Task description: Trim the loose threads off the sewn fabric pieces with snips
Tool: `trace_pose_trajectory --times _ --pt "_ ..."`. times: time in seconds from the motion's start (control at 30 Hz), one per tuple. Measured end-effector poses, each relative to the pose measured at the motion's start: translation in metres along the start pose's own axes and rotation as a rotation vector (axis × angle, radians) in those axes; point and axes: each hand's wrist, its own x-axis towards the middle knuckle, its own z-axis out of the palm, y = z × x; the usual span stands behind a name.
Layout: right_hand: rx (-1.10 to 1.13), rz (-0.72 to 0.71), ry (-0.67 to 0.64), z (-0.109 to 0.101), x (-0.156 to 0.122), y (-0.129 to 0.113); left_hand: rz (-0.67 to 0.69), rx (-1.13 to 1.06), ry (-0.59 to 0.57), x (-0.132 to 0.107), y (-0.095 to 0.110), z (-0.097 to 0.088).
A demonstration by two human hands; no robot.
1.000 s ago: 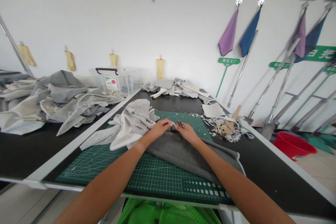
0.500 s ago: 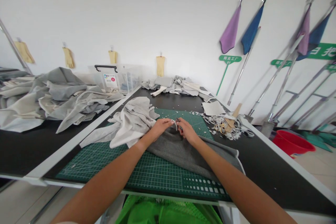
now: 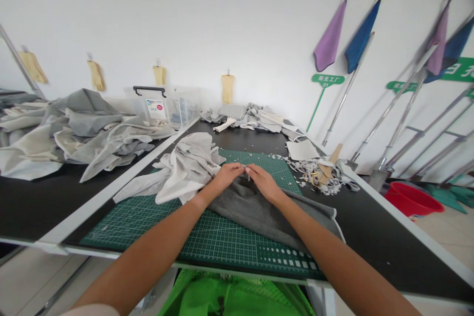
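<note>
A dark grey cloth (image 3: 244,210) with a pale edge lies across the green cutting mat (image 3: 218,242), its right end hanging toward the front. My left hand (image 3: 230,175) is closed, pinching the cloth's pale edge at the far side. Right beside it, my right hand (image 3: 261,180) is closed on the same edge, fingertips nearly touching the left ones. Its curled fingers hide whatever else may be in the palm. A crumpled light grey cloth (image 3: 190,165) rests on the mat just left of my left hand.
Scraps and trimmings (image 3: 326,175) lie at right with a tan strip (image 3: 335,154). Folded grey cloths (image 3: 252,117) sit at the back. A heap of cloths (image 3: 85,128) and a clear lidded box (image 3: 157,108) stand left. A red basin (image 3: 413,200) is on the floor.
My fingertips have come closer together at the pale edge. A small dark thing glimpsed at my right fingers is now hidden. The view has tilted slightly downward.
</note>
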Motion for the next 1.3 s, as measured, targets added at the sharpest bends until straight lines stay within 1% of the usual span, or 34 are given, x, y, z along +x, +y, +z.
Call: trace_pose_trajectory --times 0.17,0.33,0.53,1.03,1.3 --pt "-0.051 0.029 -0.009 -0.0002 0.0007 0.0028 0.027 0.021 0.017 0.0009 -0.0037 -0.0011" --pt "-0.067 0.037 -0.004 0.0009 0.0018 0.0085 0.06 0.061 -0.017 0.001 -0.0038 -0.0028" --pt "-0.085 0.019 -0.011 0.0011 0.0004 0.0073 0.084 0.128 -0.041 0.0011 -0.0033 -0.0036" --pt "-0.135 0.012 0.023 0.0035 -0.0003 0.0053 0.03 0.067 -0.023 -0.0033 -0.001 -0.0009" --pt "-0.155 -0.007 0.03 0.0054 -0.0003 0.0064 0.02 0.059 -0.024 -0.0021 -0.0061 -0.0014"
